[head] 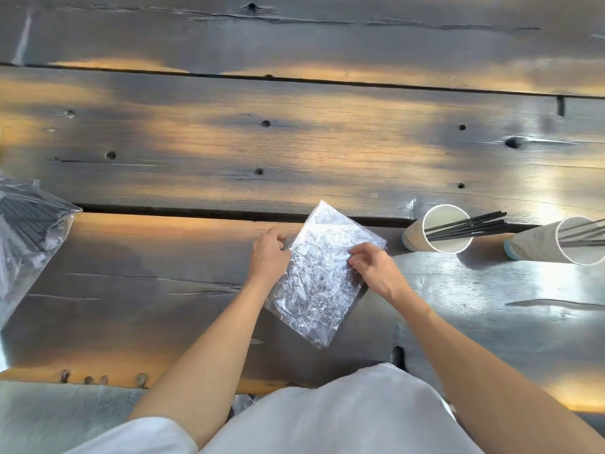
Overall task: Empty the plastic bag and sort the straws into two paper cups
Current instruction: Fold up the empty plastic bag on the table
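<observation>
A clear, crinkled plastic bag (324,273) lies flat and folded on the wooden table, with no straws showing inside it. My left hand (268,255) pinches its left edge and my right hand (373,268) pinches its right edge. To the right stand two white paper cups. The nearer cup (435,234) holds several black straws (471,226) that lean to the right. The farther cup (553,244) at the frame's right edge also holds several dark straws (586,235).
At the left edge lies another clear plastic bag (29,231) full of black straws. The dark plank table (294,142) has gaps and knot holes. Its near edge runs just above my white clothing (327,417).
</observation>
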